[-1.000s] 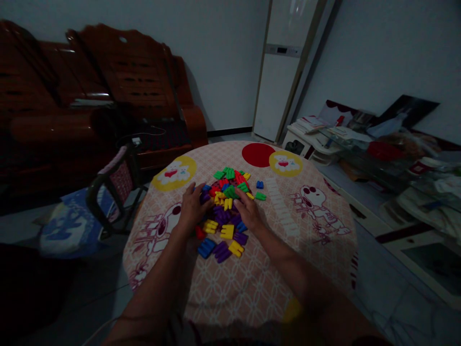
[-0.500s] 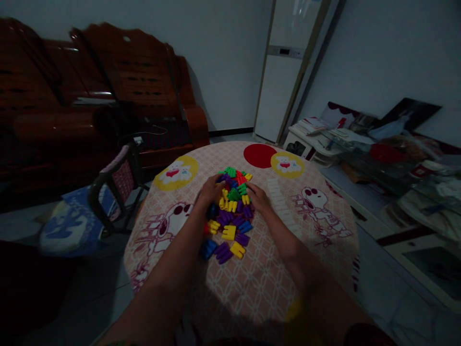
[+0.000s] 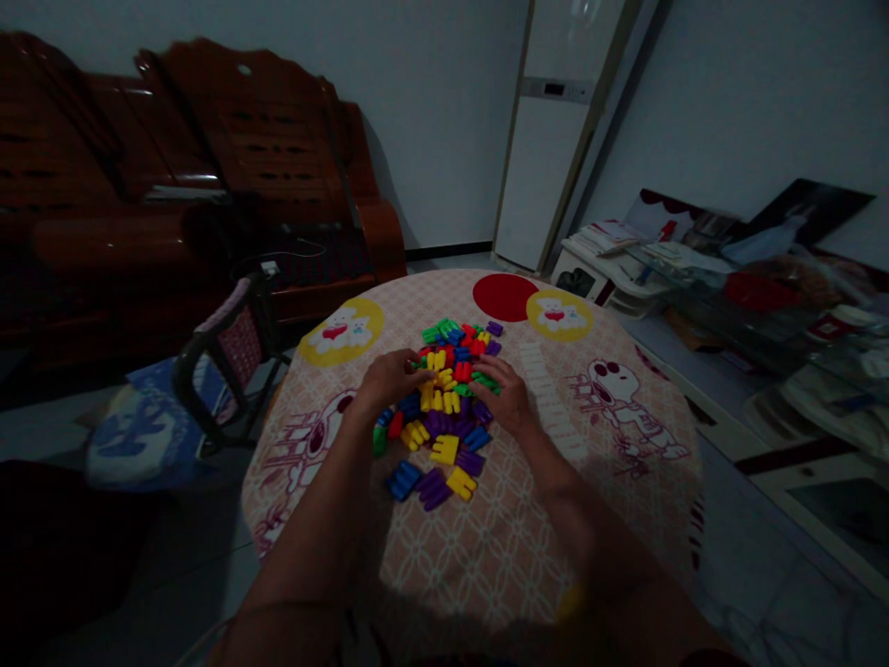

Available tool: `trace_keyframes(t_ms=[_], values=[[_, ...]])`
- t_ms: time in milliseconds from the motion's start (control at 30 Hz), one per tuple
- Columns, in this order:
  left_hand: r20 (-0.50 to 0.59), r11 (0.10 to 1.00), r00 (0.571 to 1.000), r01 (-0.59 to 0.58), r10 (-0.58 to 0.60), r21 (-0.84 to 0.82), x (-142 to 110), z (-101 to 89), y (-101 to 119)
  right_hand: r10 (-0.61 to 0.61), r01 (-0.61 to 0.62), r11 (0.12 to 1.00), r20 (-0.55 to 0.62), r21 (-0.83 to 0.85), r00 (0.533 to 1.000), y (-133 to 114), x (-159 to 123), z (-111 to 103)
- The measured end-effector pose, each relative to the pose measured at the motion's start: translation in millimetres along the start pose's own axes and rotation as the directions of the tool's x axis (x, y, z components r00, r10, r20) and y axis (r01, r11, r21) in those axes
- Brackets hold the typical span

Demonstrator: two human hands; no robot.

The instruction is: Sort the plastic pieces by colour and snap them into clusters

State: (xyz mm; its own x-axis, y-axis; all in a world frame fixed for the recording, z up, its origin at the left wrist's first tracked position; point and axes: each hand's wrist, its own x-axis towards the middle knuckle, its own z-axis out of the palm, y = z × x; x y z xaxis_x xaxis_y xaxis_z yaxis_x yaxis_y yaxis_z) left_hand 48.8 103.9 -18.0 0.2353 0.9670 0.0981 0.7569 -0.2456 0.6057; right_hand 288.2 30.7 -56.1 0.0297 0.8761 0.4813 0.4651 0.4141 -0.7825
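A heap of plastic building blocks in yellow, purple, blue, red and green lies in the middle of the round table [image 3: 472, 556]. My left hand [image 3: 390, 380] rests at the heap's left side, thumb and fingers apart beside a yellow block [image 3: 436, 361]. On the opposite side, my right hand [image 3: 507, 398] spreads its fingers over a green block [image 3: 484, 381], touching the heap. Closer to me lie a blue block [image 3: 403, 481], a purple block [image 3: 434, 489] and a yellow block [image 3: 461, 483]. Both palms are hidden from view.
A patterned cloth covers the table. To the left stands a chair [image 3: 215, 361] with a pink back, and behind it a wooden sofa [image 3: 270, 157]. A low cabinet with a cluttered glass shelf [image 3: 722, 306] runs along the right. A tall white air conditioner [image 3: 538, 176] stands at the back.
My left hand has drawn back to the left and my right hand slightly nearer to me. More red, yellow and green blocks now show between them, the far blocks lying more spread out.
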Motion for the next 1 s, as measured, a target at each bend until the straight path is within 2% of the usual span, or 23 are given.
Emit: trace_keyframes(t_ms=[67, 100, 167, 233, 300, 333, 400, 500, 633, 767, 833, 900, 1000], values=[[0.057, 0.996, 0.998, -0.039, 0.034, 0.086, -10.1, 9.3, 1.9, -0.029, 0.033, 0.998, 0.064, -0.050, 0.998, -2.8, -1.3, 1.7], [0.050, 0.992, 0.998, -0.038, 0.032, 0.119, -12.5, 12.5, 2.5, -0.030, 0.034, 0.998, 0.074, -0.059, 0.997, -2.8, -1.2, 1.1], [-0.028, 0.985, 0.999, -0.014, 0.019, 0.171, -13.0, 13.9, 4.0, 0.004, -0.004, 0.999, 0.011, -0.042, 1.000, -1.3, 0.0, -3.1], [-0.147, 0.985, 0.988, -0.014, 0.040, 0.170, -10.4, 10.4, 9.0, 0.107, -0.102, 0.993, -0.101, 0.052, 0.989, -0.4, 2.3, -9.8], [-0.211, 0.996, 0.974, -0.071, 0.082, 0.056, -7.9, 7.9, 20.4, 0.267, -0.234, 0.948, -0.138, 0.216, 0.954, -2.0, 4.6, -15.7], [-0.194, 0.993, 0.975, -0.113, 0.104, -0.039, -7.2, 8.7, 28.6, 0.341, -0.294, 0.906, -0.116, 0.304, 0.933, -3.9, 5.5, -17.5], [-0.096, 0.955, 0.982, -0.182, 0.164, -0.235, -6.8, 15.9, 47.7, 0.432, -0.367, 0.813, -0.047, 0.451, 0.901, -9.0, 6.4, -18.6], [0.008, 0.884, 0.971, -0.216, 0.240, -0.414, -6.0, 35.4, 72.8, 0.465, -0.392, 0.719, 0.022, 0.574, 0.885, -15.3, 6.7, -17.9], [-0.011, 0.824, 0.979, -0.179, 0.205, -0.537, -0.7, 52.7, 87.0, 0.478, -0.441, 0.665, 0.110, 0.602, 0.871, -13.6, 7.4, -26.5], [-0.079, 0.801, 0.991, -0.134, 0.108, -0.584, 3.2, 55.0, 93.0, 0.485, -0.503, 0.706, 0.178, 0.499, 0.856, -2.8, 8.5, -45.6], [-0.088, 0.763, 0.995, -0.092, 0.047, -0.640, 3.3, 56.3, 96.1, 0.513, -0.516, 0.739, 0.134, 0.433, 0.848, 4.9, 8.8, -53.9], [-0.073, 0.731, 0.997, -0.066, 0.023, -0.679, 3.1, 58.6, 97.4, 0.558, -0.518, 0.753, 0.022, 0.406, 0.829, 14.3, 9.2, -60.0], [-0.095, 0.739, 0.995, -0.073, 0.012, -0.670, 4.6, 61.3, 93.2, 0.625, -0.522, 0.748, -0.171, 0.409, 0.761, 31.8, 11.2, -68.6]])
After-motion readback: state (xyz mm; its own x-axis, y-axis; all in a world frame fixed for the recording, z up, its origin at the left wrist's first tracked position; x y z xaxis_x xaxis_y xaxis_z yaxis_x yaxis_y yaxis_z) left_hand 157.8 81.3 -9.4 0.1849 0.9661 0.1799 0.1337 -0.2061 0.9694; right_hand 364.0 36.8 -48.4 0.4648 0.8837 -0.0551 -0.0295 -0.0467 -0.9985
